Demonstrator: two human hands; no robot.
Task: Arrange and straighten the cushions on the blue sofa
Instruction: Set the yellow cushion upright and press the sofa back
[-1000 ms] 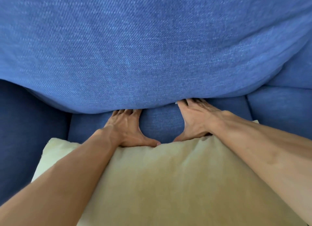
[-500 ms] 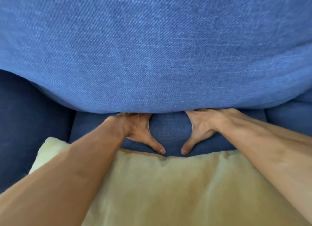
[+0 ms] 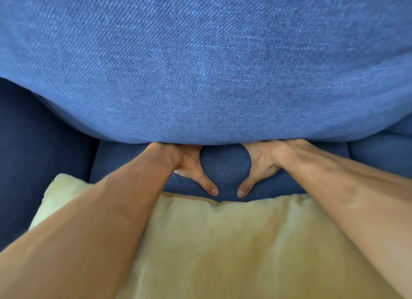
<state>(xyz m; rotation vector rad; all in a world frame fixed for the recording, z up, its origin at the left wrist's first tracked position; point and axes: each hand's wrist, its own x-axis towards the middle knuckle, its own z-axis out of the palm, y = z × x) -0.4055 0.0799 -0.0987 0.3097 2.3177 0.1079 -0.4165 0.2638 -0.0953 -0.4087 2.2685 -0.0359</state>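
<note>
Cream pillow (image 3: 234,249) is lying across the bottom of the frame, its long axis running left to right, with both forearms passing over it. Just beyond its far edge, the left hand (image 3: 189,162) and right hand (image 3: 263,162) are resting on the seat (image 3: 225,164), thumbs (image 3: 208,186) splaying inward toward each other on the fabric, near but apart. The fingers are going in under the lower edge of the cushion (image 3: 200,75) and are hidden there, so whether they are curling round it or lying flat cannot be told. The cushion is filling the upper two thirds of the frame, its broad face turning toward the camera, its long axis running left to right, its lower edge bowing down to the seat at centre. The step looks to be seating that cushion. It should be going best with both hands pushing evenly, so the edge is sliding back square rather than twisting, and with the forearms not dragging the pillow askew.
</note>
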